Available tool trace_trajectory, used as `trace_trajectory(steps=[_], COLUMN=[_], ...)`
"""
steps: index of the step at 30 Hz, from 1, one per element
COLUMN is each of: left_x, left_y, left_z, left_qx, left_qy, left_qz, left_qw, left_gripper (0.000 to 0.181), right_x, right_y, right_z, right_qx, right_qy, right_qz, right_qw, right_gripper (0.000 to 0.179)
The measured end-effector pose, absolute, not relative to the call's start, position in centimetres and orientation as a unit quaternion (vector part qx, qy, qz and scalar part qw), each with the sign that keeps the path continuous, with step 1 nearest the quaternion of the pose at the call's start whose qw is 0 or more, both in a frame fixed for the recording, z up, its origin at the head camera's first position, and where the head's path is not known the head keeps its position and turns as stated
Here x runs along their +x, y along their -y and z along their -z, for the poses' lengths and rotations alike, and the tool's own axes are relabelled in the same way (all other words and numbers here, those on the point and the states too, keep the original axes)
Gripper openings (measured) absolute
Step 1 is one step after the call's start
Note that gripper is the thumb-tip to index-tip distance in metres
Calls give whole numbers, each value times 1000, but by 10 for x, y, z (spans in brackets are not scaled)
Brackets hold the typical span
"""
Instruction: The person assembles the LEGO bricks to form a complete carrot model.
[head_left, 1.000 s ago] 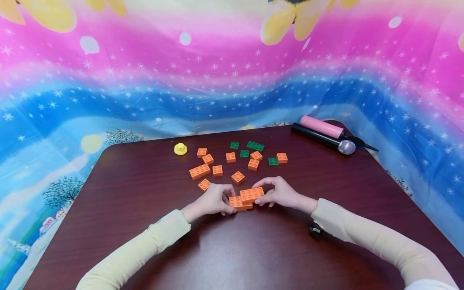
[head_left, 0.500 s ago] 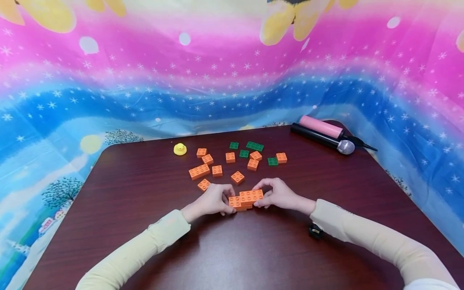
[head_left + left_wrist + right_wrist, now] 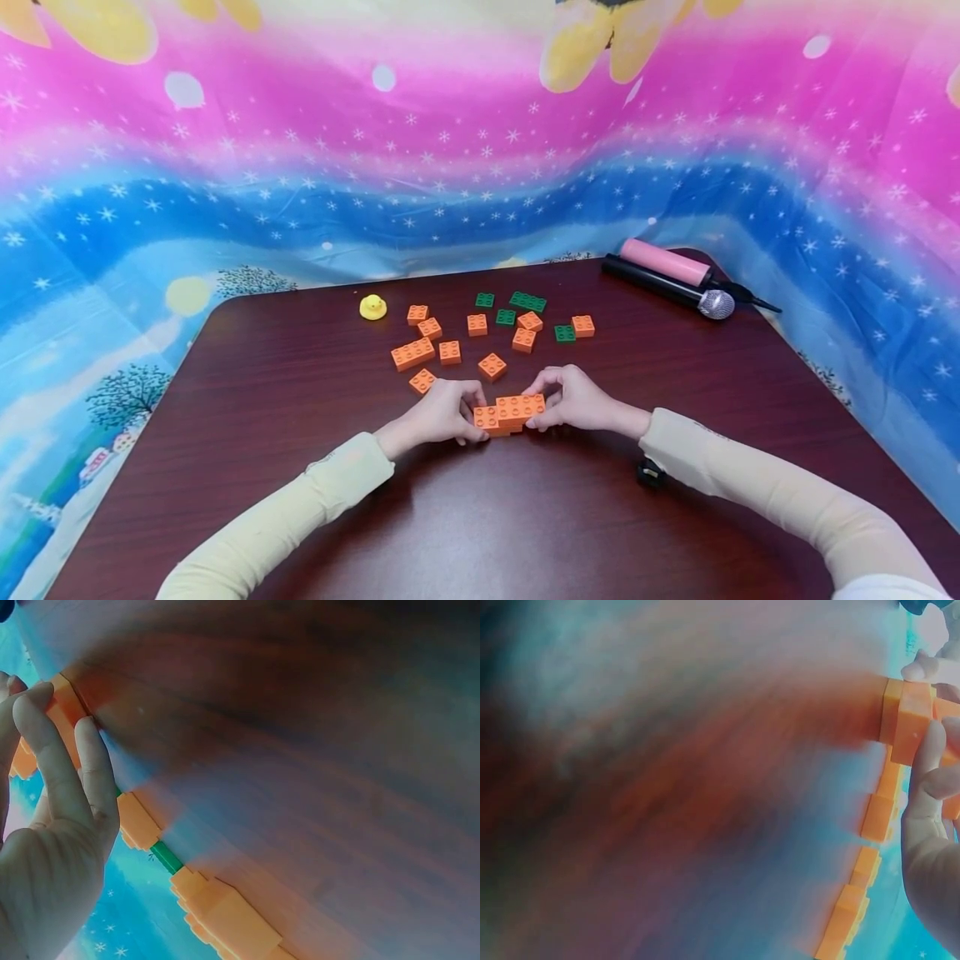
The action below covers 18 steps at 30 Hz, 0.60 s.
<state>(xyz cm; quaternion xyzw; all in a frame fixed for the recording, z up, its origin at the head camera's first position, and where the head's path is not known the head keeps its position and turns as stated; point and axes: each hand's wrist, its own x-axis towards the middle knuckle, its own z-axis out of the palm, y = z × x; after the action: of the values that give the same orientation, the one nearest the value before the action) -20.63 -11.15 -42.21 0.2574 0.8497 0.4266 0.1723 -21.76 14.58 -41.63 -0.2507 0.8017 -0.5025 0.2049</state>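
Two orange building bricks are stacked offset in the head view, near the middle of the table. My left hand [image 3: 442, 412] grips the left end of the lower orange brick [image 3: 486, 418]. The fingers and thumb of my right hand [image 3: 581, 402] hold the right end of the upper orange brick [image 3: 520, 408], which overlaps the lower one's right part. Whether the studs are fully pressed together cannot be told. In the right wrist view, the bricks' ends [image 3: 913, 724] show beside my fingers; in the left wrist view, my left hand [image 3: 64, 802] partly covers the orange brickwork [image 3: 67, 720].
Several loose orange bricks [image 3: 413, 354] and green bricks [image 3: 528, 301] lie behind the hands on the dark wooden table [image 3: 300, 375]. A yellow rubber duck [image 3: 372, 307] stands at the back left. A black microphone [image 3: 660, 283] and a pink cylinder [image 3: 666, 262] lie at the back right.
The upper orange brick has come down slightly and to the left, now sitting level on the lower brick. My right hand moved with it; my left hand has stayed in place.
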Motion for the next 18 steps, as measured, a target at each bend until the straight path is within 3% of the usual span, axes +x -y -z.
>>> trace_trajectory(steps=[18], left_x=[-208], left_y=[111], left_z=[421], left_qx=[255], left_qy=[-848], left_qz=[-429], left_qw=[177], left_gripper=[28], right_x=[-220], right_y=[-144], right_z=[415], right_qx=[-252], right_qy=[-797], right_qz=[506], right_qw=[210], right_gripper=[32])
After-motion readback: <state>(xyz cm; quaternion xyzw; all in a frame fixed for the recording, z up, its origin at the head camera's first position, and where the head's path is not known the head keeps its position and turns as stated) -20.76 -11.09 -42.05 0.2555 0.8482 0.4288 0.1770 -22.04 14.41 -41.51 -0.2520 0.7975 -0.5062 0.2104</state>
